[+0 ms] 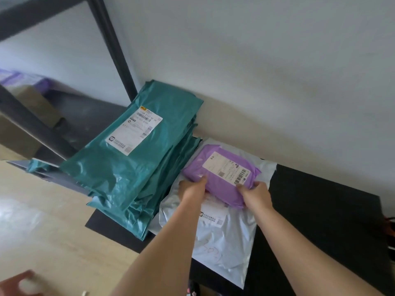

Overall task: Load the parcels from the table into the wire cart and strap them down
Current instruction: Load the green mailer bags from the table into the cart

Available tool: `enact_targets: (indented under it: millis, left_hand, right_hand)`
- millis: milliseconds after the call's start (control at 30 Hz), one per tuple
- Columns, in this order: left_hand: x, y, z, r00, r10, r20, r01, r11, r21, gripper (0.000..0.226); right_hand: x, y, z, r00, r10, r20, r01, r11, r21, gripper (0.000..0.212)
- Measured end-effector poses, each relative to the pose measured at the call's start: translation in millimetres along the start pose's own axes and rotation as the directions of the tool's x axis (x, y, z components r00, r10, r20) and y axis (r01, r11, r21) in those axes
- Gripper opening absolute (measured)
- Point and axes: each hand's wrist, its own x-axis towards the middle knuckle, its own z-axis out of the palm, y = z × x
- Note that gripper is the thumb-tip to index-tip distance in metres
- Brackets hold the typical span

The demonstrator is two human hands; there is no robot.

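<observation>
Pale wall (256, 60) behind a black table (320, 210); dark shelving frame (113, 50) at eleven o'clock. A purple parcel (222, 174) lies on a white mailer (230, 231), with a stack of teal parcels (128, 167) just beside it at nine o'clock. The left hand (192, 189) grips the purple parcel's near corner at seven o'clock and the right hand (256, 195) its edge at five o'clock, thumbs on top, fingers underneath hidden. The wire cart is not in view. Likely hazards: glossy film may slip through a corner-only grip, and lifting low could drag the white mailer toward the table's near edge, where it may slide off.
</observation>
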Motion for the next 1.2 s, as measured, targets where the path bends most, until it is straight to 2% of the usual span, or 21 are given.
enact_targets:
  millis: [133, 233, 333, 433, 633, 700, 767, 833, 900, 1033, 1200]
  left_hand:
    - [9.0, 0.8, 5.1, 0.997, -0.033, 0.063, 0.037, 0.997, -0.068, 0.058]
    - [9.2, -0.3, 10.6, 0.993, -0.032, 0.113, 0.049, 0.987, -0.152, 0.061]
    - [4.7, 0.9, 14.3, 0.99, -0.024, 0.138, 0.046, 0.985, -0.164, 0.062]
    - [-2.4, 3.7, 18.7, 0.972, 0.012, 0.233, 0.043, 0.973, -0.228, 0.055]
    - [-22.0, 12.9, 30.3, 0.92, 0.138, 0.367, -0.04, 0.965, -0.261, 0.036]
    - [-27.8, 17.1, 36.2, 0.921, 0.135, 0.366, -0.061, 0.977, -0.207, 0.025]
    - [-33.7, 19.6, 44.8, 0.934, 0.124, 0.334, -0.08, 0.987, -0.141, 0.015]
    - [-41.8, 19.0, 55.5, 0.943, 0.134, 0.305, -0.122, 0.991, -0.058, 0.013]
    - [-53.9, 15.0, 67.9, 0.941, 0.158, 0.301, -0.176, 0.984, 0.035, 0.013]
    - [-80.6, 2.2, 100.1, 0.901, 0.2, 0.386, -0.3, 0.929, 0.217, 0.027]
    - [-123.7, -24.1, 142.7, 0.839, 0.243, 0.487, -0.458, 0.799, 0.39, 0.037]
  right_hand:
    - [-4.6, -0.4, 4.1, 0.995, 0.069, 0.074, -0.083, 0.975, 0.208, 0.03]
    - [-10.5, -0.6, 4.9, 0.99, 0.089, 0.114, -0.124, 0.927, 0.355, 0.029]
    - [-14.4, -2.6, -0.2, 0.986, 0.096, 0.134, -0.143, 0.903, 0.404, 0.025]
    - [-17.8, -1.4, -7.3, 0.984, 0.105, 0.143, -0.155, 0.896, 0.416, 0.019]
    - [-32.4, 16.1, -30.3, 0.988, 0.116, 0.097, -0.149, 0.855, 0.496, 0.035]
    - [-36.2, 23.2, -42.9, 0.991, 0.13, 0.044, -0.135, 0.853, 0.504, 0.039]
    - [-39.7, 31.1, -56.7, 0.988, 0.148, -0.029, -0.113, 0.852, 0.511, 0.055]
    - [-44.9, 39.5, -70.5, 0.981, 0.168, -0.097, -0.092, 0.843, 0.529, 0.068]
    - [-52.2, 48.5, -84.8, 0.976, 0.172, -0.134, -0.072, 0.834, 0.546, 0.074]
    - [-66.8, 69.6, -115.3, 0.962, 0.154, -0.228, -0.017, 0.86, 0.51, 0.069]
    - [-83.9, 111.5, -154.6, 0.945, 0.166, -0.28, 0.024, 0.822, 0.569, 0.04]
